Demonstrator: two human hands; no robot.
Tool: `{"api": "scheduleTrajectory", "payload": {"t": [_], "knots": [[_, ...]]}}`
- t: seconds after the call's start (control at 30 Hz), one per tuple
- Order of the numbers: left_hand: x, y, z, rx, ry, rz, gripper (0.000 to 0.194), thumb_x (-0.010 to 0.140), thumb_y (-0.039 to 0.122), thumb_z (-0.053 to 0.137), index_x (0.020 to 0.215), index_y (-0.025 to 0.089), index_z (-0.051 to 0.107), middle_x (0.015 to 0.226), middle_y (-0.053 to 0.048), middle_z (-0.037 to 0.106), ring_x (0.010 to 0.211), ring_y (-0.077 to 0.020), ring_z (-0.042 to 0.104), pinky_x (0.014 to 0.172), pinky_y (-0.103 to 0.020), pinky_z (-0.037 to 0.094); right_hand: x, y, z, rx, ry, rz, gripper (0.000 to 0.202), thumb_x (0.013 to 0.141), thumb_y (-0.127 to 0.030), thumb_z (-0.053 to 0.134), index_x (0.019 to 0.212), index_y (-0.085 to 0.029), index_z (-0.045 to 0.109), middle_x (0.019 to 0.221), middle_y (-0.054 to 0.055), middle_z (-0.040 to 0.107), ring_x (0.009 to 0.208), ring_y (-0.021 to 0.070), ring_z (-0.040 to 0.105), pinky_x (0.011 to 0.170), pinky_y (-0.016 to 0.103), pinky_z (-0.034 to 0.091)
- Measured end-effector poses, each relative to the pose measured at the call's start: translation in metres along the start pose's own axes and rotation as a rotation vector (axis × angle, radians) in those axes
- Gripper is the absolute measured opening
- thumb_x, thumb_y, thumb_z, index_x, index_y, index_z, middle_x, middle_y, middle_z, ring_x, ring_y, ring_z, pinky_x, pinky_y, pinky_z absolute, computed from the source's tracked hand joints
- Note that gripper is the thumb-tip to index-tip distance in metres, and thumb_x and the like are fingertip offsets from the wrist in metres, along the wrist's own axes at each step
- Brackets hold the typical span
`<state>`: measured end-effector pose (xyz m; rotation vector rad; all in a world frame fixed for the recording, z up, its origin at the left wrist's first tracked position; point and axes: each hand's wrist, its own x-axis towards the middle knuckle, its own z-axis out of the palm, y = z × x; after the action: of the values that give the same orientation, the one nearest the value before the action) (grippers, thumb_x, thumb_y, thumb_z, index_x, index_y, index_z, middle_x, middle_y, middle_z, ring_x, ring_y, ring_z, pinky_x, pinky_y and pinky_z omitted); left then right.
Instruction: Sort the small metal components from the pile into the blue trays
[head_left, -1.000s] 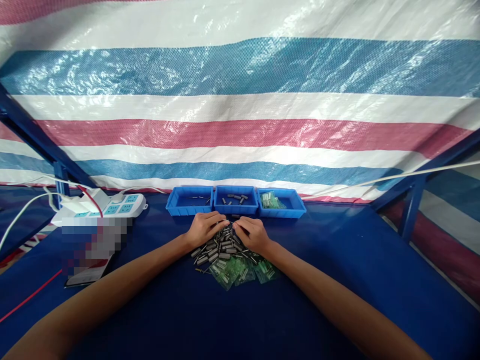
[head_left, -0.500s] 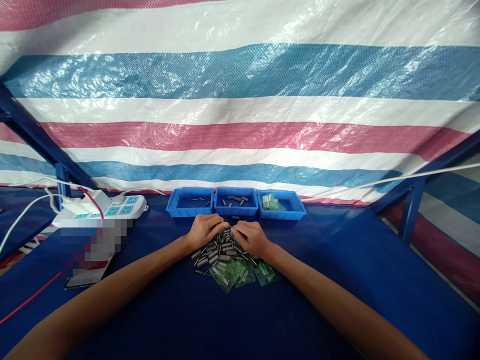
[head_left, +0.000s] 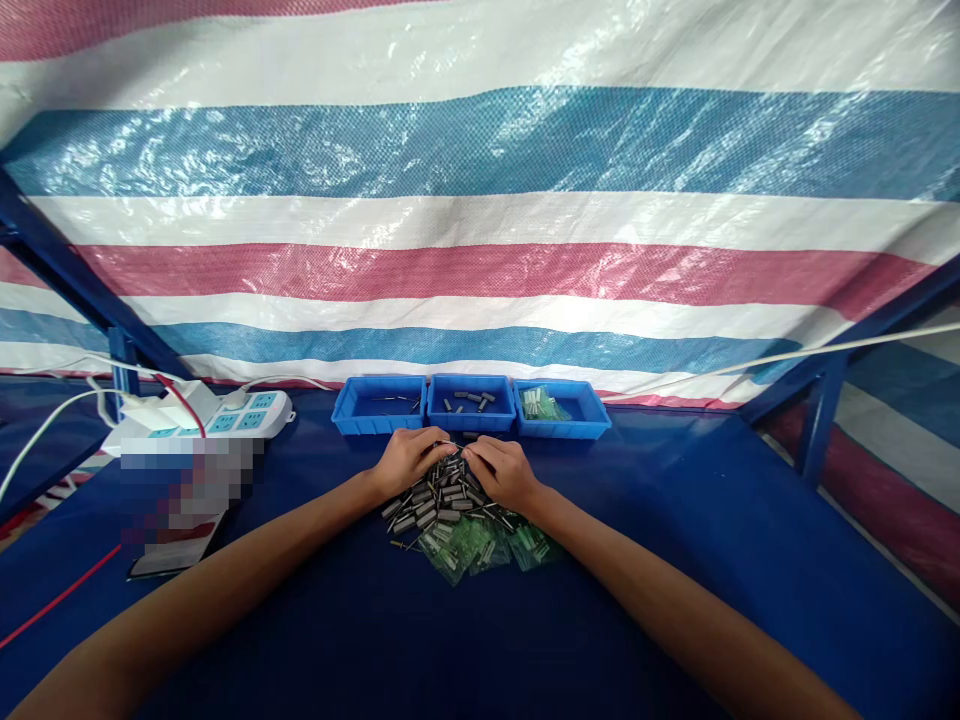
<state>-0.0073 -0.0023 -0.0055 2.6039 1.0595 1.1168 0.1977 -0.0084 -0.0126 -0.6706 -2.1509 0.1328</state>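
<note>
My left hand (head_left: 409, 462) and my right hand (head_left: 505, 470) meet fingertip to fingertip over the far side of a pile of small metal parts (head_left: 427, 506). The fingers of both are pinched round something small and thin, too tiny to make out. Small bags with green print (head_left: 474, 543) lie at the pile's near edge. Behind my hands stand three blue trays: the left tray (head_left: 379, 424) holds a few thin pieces, the middle tray (head_left: 471, 421) several short cylinders, and the right tray (head_left: 562, 430) a green-printed bag.
On the left a white power strip (head_left: 259, 410) with plugs and cables lies beside a partly blurred flat object (head_left: 176, 555). A striped sheet (head_left: 480, 270) hangs behind the blue table (head_left: 465, 660). Blue frame posts (head_left: 823, 420) stand at both sides.
The fingertips of my two hands have shifted very slightly; both remain pinched together over the pile. Nothing else has visibly moved.
</note>
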Motion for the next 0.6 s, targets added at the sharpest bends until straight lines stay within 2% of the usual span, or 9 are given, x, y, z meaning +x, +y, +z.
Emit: {"api": "scheduleTrajectory", "payload": {"t": [0.17, 0.6], "knots": [[0.0007, 0.0013, 0.0004, 0.012, 0.02, 0.036, 0.022, 0.092, 0.034, 0.05, 0.087, 0.016, 0.062, 0.075, 0.0, 0.067, 0.063, -0.0089, 0.061, 0.059, -0.018, 0.043, 0.0011, -0.0018, -0.003, 0.049, 0.011, 0.019, 0.021, 0.095, -0.02, 0.039, 0.087, -0.016, 0.058, 0.07, 0.005, 0.058, 0.061, 0.0137, 0.053, 0.057, 0.025, 0.039], [0.0006, 0.0014, 0.0012, 0.021, 0.058, 0.049, 0.018, 0.089, 0.031, 0.056, 0.087, 0.015, 0.065, 0.072, -0.002, 0.066, 0.057, -0.009, 0.058, 0.056, -0.019, 0.042, 0.0, -0.0004, -0.0006, 0.005, 0.078, 0.029, 0.02, 0.094, -0.02, 0.042, 0.086, -0.015, 0.06, 0.069, 0.005, 0.057, 0.06, 0.0132, 0.051, 0.056, 0.025, 0.038]]}}
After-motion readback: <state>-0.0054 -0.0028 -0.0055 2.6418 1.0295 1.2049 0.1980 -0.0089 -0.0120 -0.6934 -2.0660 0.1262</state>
